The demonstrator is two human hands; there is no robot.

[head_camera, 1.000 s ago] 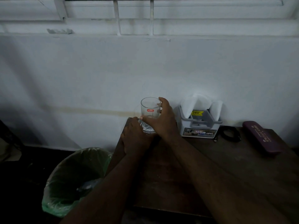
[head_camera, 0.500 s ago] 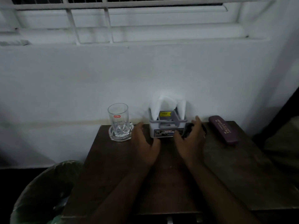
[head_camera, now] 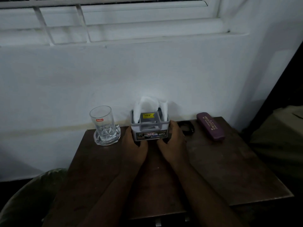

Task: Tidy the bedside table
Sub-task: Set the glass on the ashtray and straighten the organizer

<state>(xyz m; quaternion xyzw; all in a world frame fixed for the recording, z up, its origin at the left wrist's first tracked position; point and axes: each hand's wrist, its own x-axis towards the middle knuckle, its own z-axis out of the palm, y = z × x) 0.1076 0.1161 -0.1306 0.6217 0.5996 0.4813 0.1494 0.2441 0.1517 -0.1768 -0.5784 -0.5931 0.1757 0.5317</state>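
While it rests on the bedside table [head_camera: 213, 169], both hands' fingers [head_camera: 172, 128] clamp the grey organizer [head_camera: 150, 128] between them

Between the two hands, a grey organiser [head_camera: 150, 128] with a yellow tag and white tissues; left of the left hand [head_camera: 135, 147], a clear glass [head_camera: 102, 122] with red label; right of the right hand [head_camera: 172, 143], a purple case [head_camera: 210, 126] lettered gold, on the dark brown table [head_camera: 221, 169].
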